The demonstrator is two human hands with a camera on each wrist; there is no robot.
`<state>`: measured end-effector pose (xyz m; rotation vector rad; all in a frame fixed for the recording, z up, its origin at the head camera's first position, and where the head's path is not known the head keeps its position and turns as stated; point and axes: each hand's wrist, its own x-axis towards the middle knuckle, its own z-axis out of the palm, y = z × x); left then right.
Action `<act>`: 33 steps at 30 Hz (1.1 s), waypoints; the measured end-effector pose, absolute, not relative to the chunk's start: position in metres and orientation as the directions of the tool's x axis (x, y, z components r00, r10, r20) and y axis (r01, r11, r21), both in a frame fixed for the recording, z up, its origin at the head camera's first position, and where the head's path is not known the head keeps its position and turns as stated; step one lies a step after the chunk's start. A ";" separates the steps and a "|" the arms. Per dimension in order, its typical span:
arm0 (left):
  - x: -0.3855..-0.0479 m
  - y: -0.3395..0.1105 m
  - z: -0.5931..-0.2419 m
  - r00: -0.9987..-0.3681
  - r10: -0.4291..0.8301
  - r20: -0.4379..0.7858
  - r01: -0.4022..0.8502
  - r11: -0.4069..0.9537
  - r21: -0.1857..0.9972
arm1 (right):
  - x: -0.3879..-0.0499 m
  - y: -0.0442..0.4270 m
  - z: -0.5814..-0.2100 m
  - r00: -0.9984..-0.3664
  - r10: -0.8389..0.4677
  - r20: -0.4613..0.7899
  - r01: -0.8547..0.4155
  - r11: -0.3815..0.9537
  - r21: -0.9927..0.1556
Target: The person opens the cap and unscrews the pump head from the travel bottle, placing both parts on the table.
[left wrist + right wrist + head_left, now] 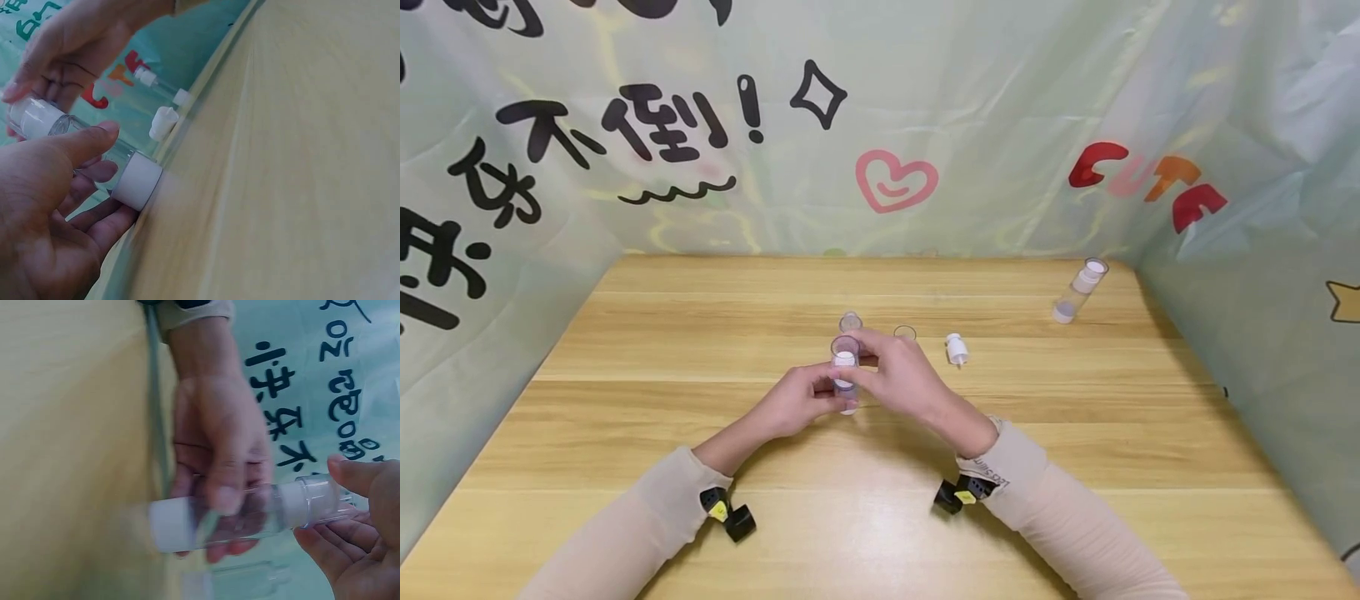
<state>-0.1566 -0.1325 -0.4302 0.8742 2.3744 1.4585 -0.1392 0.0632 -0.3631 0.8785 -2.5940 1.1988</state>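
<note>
A clear bottle [845, 360] with a white base and a white collar at its top stands between both hands. My left hand [795, 402] grips its transparent lower body, thumb on one side and fingers on the other, as the left wrist view shows. Around the clear cap over the white collar, the fingers and thumb of my right hand [906, 372] pinch from the side. In the left wrist view the white base [137, 181] is at or very near the tabletop. Whether the cap is fully seated cannot be seen.
Behind the hands stands another clear bottle [851, 322]. To the right are a clear round-rimmed piece [905, 332], partly hidden by the right hand, and a white pump head [957, 348]. A capped bottle [1078, 292] stands at the wooden table's [1150, 467] far right. Printed cloth surrounds it.
</note>
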 end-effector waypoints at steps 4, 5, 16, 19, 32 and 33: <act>-0.155 -0.134 -0.429 -0.805 0.586 0.097 0.351 0.337 0.874 | -0.140 0.062 -0.353 -0.797 -0.454 0.398 -0.595 0.474 -0.649; -0.155 -0.134 -0.428 -0.805 0.586 0.093 0.347 0.338 0.875 | -0.140 0.062 -0.351 -0.798 -0.456 0.395 -0.591 0.460 -0.663; -0.157 -0.133 -0.429 -0.804 0.588 0.086 0.338 0.333 0.880 | -0.139 0.072 -0.339 -0.814 -0.432 0.388 -0.545 0.338 -0.767; -0.158 -0.133 -0.430 -0.804 0.589 0.083 0.333 0.331 0.883 | -0.140 0.077 -0.338 -0.806 -0.426 0.411 -0.551 0.287 -0.784; -0.160 -0.133 -0.432 -0.806 0.587 0.081 0.337 0.341 0.878 | -0.140 0.099 -0.336 -0.844 -0.348 0.407 -0.517 0.331 -0.789; -0.159 -0.133 -0.432 -0.807 0.586 0.078 0.333 0.343 0.878 | -0.140 0.101 -0.337 -0.845 -0.346 0.408 -0.517 0.329 -0.791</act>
